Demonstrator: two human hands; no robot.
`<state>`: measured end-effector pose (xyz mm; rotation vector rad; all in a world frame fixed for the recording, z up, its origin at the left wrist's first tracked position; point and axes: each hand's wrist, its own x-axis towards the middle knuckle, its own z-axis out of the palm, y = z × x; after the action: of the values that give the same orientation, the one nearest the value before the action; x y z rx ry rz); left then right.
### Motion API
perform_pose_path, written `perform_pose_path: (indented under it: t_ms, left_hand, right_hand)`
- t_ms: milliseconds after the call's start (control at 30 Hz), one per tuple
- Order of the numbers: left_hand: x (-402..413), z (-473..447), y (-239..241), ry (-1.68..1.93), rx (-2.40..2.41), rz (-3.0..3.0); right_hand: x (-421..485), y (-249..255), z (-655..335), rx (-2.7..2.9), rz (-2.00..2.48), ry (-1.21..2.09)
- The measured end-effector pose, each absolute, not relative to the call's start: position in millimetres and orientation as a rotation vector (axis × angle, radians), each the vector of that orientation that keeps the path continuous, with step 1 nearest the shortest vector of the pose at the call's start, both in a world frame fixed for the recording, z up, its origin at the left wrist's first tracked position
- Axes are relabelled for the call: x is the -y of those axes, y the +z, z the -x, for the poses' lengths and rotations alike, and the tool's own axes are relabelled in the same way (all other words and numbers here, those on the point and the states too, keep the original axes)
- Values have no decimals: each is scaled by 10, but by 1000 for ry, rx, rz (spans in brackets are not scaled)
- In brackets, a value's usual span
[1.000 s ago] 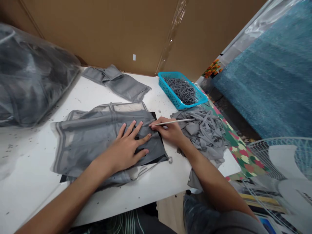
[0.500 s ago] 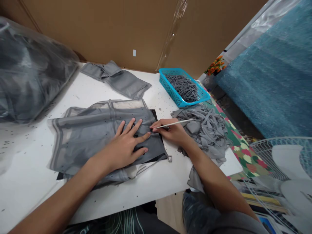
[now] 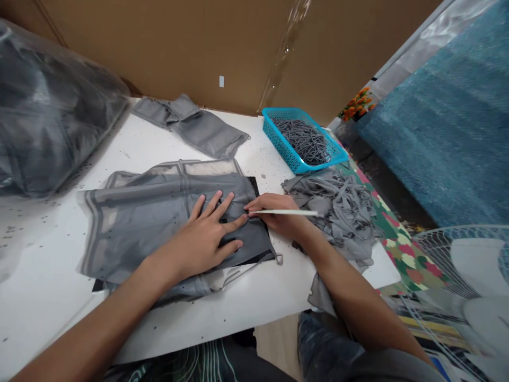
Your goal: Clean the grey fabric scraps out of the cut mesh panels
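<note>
Grey sheer fabric (image 3: 139,223) with hemmed edges lies spread over a black board (image 3: 251,185) on the white table. My left hand (image 3: 210,228) rests flat on the cloth, fingers spread, holding nothing. To its right, my right hand (image 3: 280,212) pinches a thin white stick (image 3: 294,212) that slants back over the hand. Its fingertips touch the fabric near my left thumb and index finger, so the stick's working end is hidden. A thin grey cord loop (image 3: 278,259) sticks out at the cloth's near right corner.
A blue basket (image 3: 280,151) of dark grey strips stands at the back right, with a heap of grey fabric scraps (image 3: 338,207) in front. Another folded grey cloth (image 3: 207,132) lies behind. A clear plastic bag (image 3: 51,111) fills the left. Cardboard (image 3: 159,53) walls the back.
The white stick has tipped: its free end is lower and it now lies more level across my right hand. My left hand stays in place. The view has shifted slightly.
</note>
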<state>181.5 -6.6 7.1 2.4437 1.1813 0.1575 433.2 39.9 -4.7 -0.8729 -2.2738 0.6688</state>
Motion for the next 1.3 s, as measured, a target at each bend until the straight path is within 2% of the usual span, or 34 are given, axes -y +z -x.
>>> perform_pose_path:
  t_ms: [133, 267, 467, 633, 1300]
  left_hand:
    - [72, -1817, 68, 137, -1184, -2444]
    - [82, -1817, 49, 177, -1180, -2464]
    - [95, -1826, 58, 154, -1178, -2463]
    - [114, -1823, 67, 156, -1179, -2471]
    - [110, -1822, 66, 166, -1163, -2477]
  right_hand:
    - [-370, -46, -4281, 2460, 894, 401]
    - [-427, -112, -4163, 2378, 1015, 249]
    - [-430, -60, -4224, 2060, 989, 658]
    - [-393, 36, -4333, 2101, 954, 873]
    - [-405, 18, -4336, 2177, 913, 879]
